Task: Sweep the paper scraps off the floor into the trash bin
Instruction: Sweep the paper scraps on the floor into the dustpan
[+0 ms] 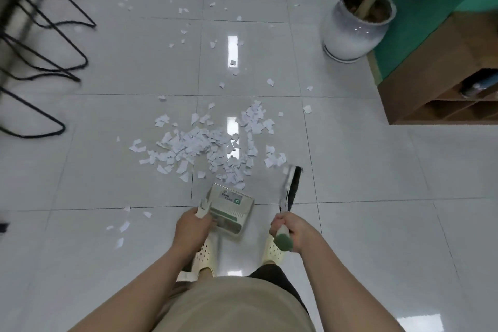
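A dense heap of white paper scraps (204, 148) lies on the glossy tiled floor just ahead of my feet. Thinner scraps (186, 11) trail away toward the far end. My left hand (192, 226) grips the handle of a white dustpan (231, 207), whose open mouth faces the heap's near edge. My right hand (289, 226) grips a broom handle with a green end cap (283, 241). The broom's dark bristles (293, 183) sit on the floor to the right of the dustpan, beside the heap's right edge. No trash bin is in view.
Black metal chair legs (45, 35) crowd the left side. A white pot with a plant (350, 27) stands at the upper right, by a green wall and a wooden shelf unit (442, 83). A few stray scraps (124, 226) lie left of my feet.
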